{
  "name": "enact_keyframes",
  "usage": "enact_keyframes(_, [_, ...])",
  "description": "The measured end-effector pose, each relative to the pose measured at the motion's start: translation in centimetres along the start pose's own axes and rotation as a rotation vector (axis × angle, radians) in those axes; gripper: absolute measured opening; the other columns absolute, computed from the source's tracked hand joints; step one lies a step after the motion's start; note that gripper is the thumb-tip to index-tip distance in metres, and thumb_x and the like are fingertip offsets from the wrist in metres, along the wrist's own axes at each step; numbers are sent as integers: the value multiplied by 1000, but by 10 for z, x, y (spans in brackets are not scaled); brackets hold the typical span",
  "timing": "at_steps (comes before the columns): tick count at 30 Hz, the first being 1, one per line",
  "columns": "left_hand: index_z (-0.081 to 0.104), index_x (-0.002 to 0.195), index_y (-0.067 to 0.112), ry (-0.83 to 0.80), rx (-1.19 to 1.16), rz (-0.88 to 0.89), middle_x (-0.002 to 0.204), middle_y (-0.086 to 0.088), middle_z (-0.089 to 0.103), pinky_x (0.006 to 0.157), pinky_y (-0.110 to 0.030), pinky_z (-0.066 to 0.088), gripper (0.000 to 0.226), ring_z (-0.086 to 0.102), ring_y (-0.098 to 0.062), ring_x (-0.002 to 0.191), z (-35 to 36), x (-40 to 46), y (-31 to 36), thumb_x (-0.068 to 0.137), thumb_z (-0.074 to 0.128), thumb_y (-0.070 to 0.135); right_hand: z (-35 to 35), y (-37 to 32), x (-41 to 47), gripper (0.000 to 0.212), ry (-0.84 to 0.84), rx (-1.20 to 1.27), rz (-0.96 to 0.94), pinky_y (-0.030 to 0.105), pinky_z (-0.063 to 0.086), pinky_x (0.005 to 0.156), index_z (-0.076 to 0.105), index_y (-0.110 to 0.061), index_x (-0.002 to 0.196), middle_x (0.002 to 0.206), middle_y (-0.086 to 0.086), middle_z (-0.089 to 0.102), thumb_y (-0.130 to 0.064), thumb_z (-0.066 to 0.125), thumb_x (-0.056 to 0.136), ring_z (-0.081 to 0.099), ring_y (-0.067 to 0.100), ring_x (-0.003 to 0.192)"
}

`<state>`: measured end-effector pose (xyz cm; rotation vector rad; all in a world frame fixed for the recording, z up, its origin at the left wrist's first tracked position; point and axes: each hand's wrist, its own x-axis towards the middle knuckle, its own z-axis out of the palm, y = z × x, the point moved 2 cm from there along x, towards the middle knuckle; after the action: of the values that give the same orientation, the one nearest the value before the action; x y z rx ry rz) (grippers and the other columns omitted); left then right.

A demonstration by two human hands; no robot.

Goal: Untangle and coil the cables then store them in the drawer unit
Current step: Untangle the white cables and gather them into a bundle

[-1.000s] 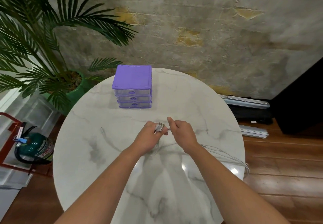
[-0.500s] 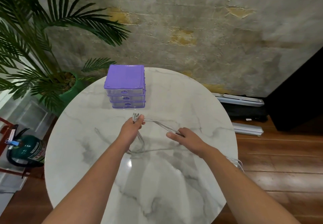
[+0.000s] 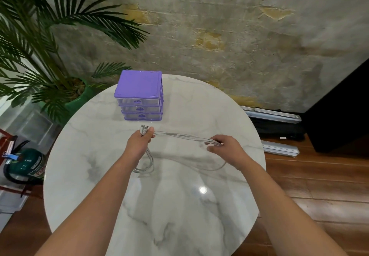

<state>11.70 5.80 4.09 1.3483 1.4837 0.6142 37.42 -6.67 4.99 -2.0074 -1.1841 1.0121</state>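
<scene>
Several cables (image 3: 185, 136) stretched left-right, left hand (image 3: 139, 142) gripping plug ends, right hand (image 3: 225, 146) pinching strands

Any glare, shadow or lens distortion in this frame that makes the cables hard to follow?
Head view: a small bright glare spot sits on the marble table, clear of the cables; a soft shadow under the span between the left hand and right hand blends with the grey veining; wide-angle distortion bends the table edge and wall; the plugs look slightly soft.
</scene>
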Motion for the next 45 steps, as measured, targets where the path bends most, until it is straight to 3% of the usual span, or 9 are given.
enact_keyframes(2, [65,88,12,6,-5,-1,87,-7,61,78,-30,37,31,54,-21,81,1,2,-3,99,50,37,-5,5,0,4,18,-131,26,29,43,65,73,-23,83,79,2,68,-25,69,84,58,17,74])
enact_keyframes(6, [63,86,14,31,-79,-45,74,4,56,59,-30,34,30,44,-11,61,6,2,-8,99,50,37,-7,18,-7,57,55,-158,301,30,44,59,67,-13,66,64,1,70,-69,64,75,62,17,57])
enact_keyframes(12, [63,90,10,86,-99,-84,74,1,53,63,-30,32,34,38,-12,57,2,6,-19,99,48,39,-10,36,-5,9,-20,-139,193,23,39,60,60,-16,88,82,0,57,-20,57,95,52,17,72])
enact_keyframes(17, [64,85,13,111,-149,-108,76,0,54,68,-31,33,36,39,-12,57,1,11,-23,98,48,42,-28,43,-11,47,-2,3,365,28,44,61,62,-6,74,55,4,56,-51,65,86,61,20,55])
enact_keyframes(24, [63,83,15,152,-202,-124,75,0,52,58,-30,30,35,35,-13,55,5,15,-21,99,48,42,-50,52,-18,22,-96,-89,289,23,41,57,68,-9,95,71,1,56,-30,65,91,47,13,59])
enact_keyframes(29, [59,75,20,173,-292,-164,72,2,49,49,-26,23,34,27,-15,50,3,15,-24,99,47,42,-47,69,-33,57,-73,-110,390,26,44,62,65,-5,82,64,5,65,-62,64,81,60,14,53])
enact_keyframes(35, [59,81,17,204,-348,-176,74,2,47,49,-25,24,33,29,-14,52,0,14,-24,100,46,41,-46,88,-39,19,-134,6,355,22,41,66,67,-10,109,88,5,60,-16,52,99,51,11,67])
enact_keyframes(41, [57,78,19,186,-374,-177,74,1,46,48,-24,23,33,28,-12,53,8,9,-22,101,45,40,-51,96,-48,24,11,157,312,24,45,55,66,-23,119,70,5,60,-28,57,97,61,17,57])
enact_keyframes(45, [56,78,19,167,-364,-168,73,1,46,49,-24,24,33,28,-12,53,14,5,-23,101,44,40,-65,83,-46,30,90,194,290,24,40,49,64,-26,126,71,2,44,-29,59,96,42,14,54])
